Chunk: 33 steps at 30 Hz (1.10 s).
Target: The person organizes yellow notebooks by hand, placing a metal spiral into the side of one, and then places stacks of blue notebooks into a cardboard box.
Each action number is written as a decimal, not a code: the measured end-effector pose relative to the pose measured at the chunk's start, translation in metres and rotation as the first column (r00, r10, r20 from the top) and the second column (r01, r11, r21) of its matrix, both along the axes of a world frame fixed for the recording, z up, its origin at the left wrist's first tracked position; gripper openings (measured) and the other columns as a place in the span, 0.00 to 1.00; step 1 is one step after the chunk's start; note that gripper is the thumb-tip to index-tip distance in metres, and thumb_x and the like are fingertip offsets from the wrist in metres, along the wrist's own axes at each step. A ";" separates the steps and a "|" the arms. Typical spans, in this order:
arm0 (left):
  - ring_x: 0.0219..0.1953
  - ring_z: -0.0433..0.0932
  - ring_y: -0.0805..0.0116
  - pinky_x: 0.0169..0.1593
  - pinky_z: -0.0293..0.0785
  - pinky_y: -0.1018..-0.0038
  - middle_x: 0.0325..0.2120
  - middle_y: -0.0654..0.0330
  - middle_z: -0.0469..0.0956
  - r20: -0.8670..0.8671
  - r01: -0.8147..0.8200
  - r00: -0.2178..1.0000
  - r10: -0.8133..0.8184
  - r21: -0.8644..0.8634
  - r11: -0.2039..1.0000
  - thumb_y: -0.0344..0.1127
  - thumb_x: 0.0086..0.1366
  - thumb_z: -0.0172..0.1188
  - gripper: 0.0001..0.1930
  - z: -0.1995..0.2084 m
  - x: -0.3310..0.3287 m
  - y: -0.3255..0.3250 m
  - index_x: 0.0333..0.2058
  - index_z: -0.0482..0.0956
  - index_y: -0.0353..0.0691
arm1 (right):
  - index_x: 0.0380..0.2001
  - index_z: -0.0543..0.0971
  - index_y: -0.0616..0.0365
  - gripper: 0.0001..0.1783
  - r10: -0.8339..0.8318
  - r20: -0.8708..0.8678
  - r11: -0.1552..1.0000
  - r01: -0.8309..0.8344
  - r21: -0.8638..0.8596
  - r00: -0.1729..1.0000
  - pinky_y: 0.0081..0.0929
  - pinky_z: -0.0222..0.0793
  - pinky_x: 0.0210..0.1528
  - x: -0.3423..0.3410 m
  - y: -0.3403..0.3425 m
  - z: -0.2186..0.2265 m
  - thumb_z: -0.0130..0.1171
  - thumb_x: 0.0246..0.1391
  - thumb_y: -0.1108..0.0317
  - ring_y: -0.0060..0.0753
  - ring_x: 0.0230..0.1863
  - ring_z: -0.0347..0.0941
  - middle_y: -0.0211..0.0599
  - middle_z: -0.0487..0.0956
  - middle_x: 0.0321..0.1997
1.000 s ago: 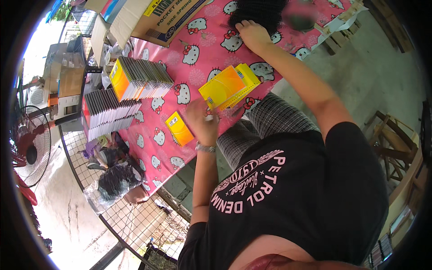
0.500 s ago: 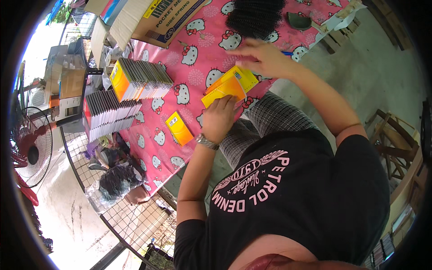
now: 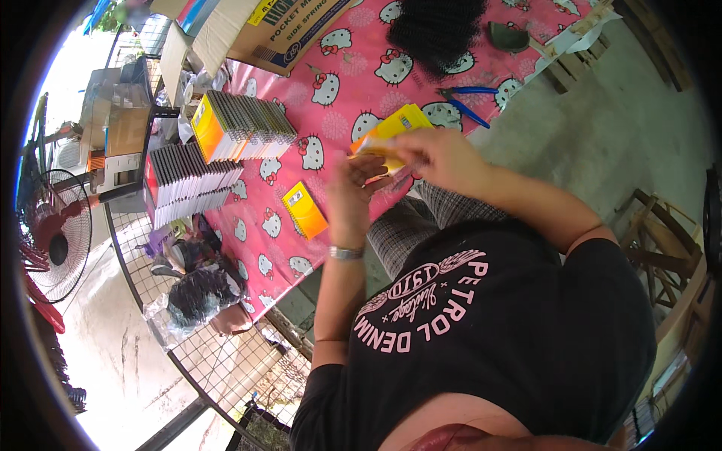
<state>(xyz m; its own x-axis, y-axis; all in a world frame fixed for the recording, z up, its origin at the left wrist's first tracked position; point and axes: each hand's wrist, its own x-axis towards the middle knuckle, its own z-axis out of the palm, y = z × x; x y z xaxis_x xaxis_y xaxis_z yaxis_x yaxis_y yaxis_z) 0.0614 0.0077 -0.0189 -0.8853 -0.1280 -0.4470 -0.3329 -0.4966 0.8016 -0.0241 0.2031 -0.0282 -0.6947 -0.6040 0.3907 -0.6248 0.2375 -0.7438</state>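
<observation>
Two yellow-and-orange spiral notebooks overlap at the table's near edge, mostly behind my hands; the farther notebook shows its yellow end. My left hand, with a watch at the wrist, is raised by their left end, its fingers apart and slightly curled. Reaching across from the right, my right hand is over the notebooks, its fingertips close to the left fingers. Motion smears those fingertips, so whether they pinch anything is unclear. Blue-handled pliers lie beyond the right hand. Another small notebook lies flat to the left.
Two stacks of spiral notebooks, a yellow-edged stack and a darker stack, stand at the left. An opened cardboard box is at the back. Black spiral coils and a dark dish occupy the far right.
My right hand has come back toward me, over the notebooks, uncovering the blue-handled pliers. My left hand has lifted off the nearer notebook and spread its fingers. The view has shifted slightly.
</observation>
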 end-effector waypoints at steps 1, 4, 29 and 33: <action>0.44 0.80 0.59 0.49 0.77 0.64 0.43 0.51 0.79 0.054 -0.028 0.998 0.023 0.089 0.996 0.40 0.71 0.48 0.17 0.023 -0.005 0.001 0.49 0.72 0.33 | 0.44 0.78 0.55 0.17 0.056 -0.158 0.998 -0.053 0.026 0.986 0.36 0.70 0.30 0.009 0.002 0.012 0.60 0.50 0.65 0.38 0.27 0.75 0.39 0.75 0.26; 0.43 0.80 0.61 0.47 0.78 0.66 0.41 0.50 0.79 0.132 -0.069 0.990 0.055 0.104 0.992 0.35 0.69 0.52 0.17 0.055 -0.012 0.005 0.52 0.69 0.32 | 0.48 0.77 0.54 0.22 0.217 -0.489 0.976 -0.184 0.115 0.845 0.33 0.73 0.36 0.027 0.002 0.020 0.64 0.48 0.66 0.34 0.33 0.77 0.37 0.76 0.34; 0.39 0.75 0.57 0.48 0.62 0.57 0.32 0.58 0.77 0.056 -0.149 0.867 -0.494 -0.919 -0.365 0.37 0.57 0.57 0.11 -0.007 -0.060 0.015 0.39 0.74 0.43 | 0.50 0.79 0.51 0.17 0.053 0.324 0.998 -0.040 -0.046 0.944 0.35 0.71 0.50 -0.045 0.013 -0.020 0.50 0.64 0.58 0.43 0.51 0.75 0.39 0.77 0.53; 0.38 0.75 0.57 0.49 0.61 0.58 0.33 0.59 0.77 0.010 -0.201 0.834 -0.552 -0.925 -0.321 0.39 0.62 0.58 0.10 -0.004 -0.057 0.012 0.40 0.74 0.44 | 0.46 0.82 0.49 0.14 0.120 0.169 0.993 -0.115 -0.037 0.978 0.30 0.72 0.45 -0.057 0.015 -0.014 0.58 0.57 0.68 0.38 0.44 0.76 0.37 0.77 0.44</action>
